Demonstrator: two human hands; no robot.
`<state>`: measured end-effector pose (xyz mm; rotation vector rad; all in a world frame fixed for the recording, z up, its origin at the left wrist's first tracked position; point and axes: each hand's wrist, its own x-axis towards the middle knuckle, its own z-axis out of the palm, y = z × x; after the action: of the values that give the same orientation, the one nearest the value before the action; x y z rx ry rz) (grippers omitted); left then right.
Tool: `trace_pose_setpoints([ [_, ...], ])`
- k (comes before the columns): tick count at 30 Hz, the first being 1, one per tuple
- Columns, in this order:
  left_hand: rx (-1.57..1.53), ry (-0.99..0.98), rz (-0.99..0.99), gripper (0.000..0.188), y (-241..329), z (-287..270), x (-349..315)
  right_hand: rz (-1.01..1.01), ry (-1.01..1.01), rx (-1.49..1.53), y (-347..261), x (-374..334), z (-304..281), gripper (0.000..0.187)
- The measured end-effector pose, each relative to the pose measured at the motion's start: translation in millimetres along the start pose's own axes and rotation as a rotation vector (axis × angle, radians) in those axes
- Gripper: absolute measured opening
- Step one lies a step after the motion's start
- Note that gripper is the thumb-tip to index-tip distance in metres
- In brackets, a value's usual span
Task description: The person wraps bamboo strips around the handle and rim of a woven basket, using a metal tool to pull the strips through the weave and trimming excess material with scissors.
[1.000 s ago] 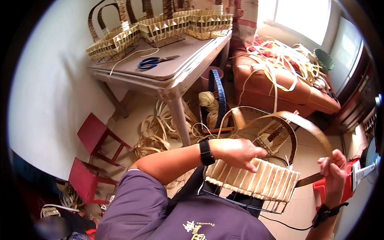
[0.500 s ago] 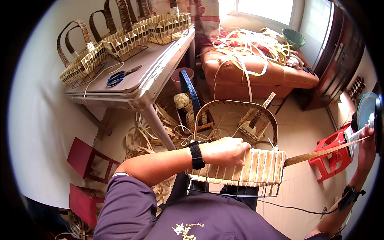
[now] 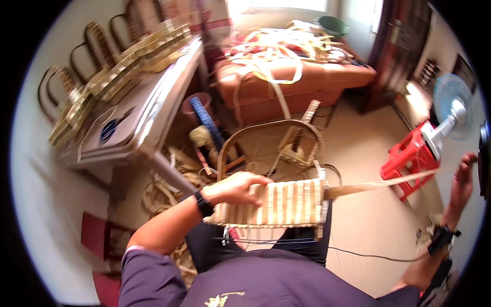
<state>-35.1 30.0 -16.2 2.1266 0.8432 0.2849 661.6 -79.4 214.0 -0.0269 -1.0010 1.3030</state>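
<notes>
A woven straw basket (image 3: pixel 286 203) with an arched handle (image 3: pixel 266 128) rests on my lap. My left hand (image 3: pixel 236 187) grips its top rim at the left end. A long flat straw strip (image 3: pixel 381 183) runs from the basket's right end out to the far right. My right hand (image 3: pixel 463 179) is stretched out there with its fingers closed on the strip's end, pulling it taut. A dark watch sits on my left wrist, and a dark band on my right wrist.
A white table (image 3: pixel 146 120) at the left carries a row of finished handled baskets (image 3: pixel 97 97) and blue scissors (image 3: pixel 108 130). An orange sofa (image 3: pixel 291 77) holds loose straw strips. A red stool (image 3: pixel 409 158) with a fan (image 3: pixel 447 115) stands at right. Straw coils (image 3: pixel 163 184) lie on the floor.
My right hand has drawn the strip farther out to the right and upward, stretching it. The view has swung, and the basket has stayed on my lap in my left hand.
</notes>
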Motion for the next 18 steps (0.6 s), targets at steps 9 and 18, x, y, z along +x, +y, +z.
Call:
trace_pose_setpoints([
  [9,0.005,0.088,-0.225,0.070,-32,17,-8,-0.007,-0.114,0.139,110,-14,-42,0.059],
  [18,-0.039,0.068,-0.285,0.070,-59,14,6,-0.012,-0.122,0.043,111,-13,-36,0.100],
])
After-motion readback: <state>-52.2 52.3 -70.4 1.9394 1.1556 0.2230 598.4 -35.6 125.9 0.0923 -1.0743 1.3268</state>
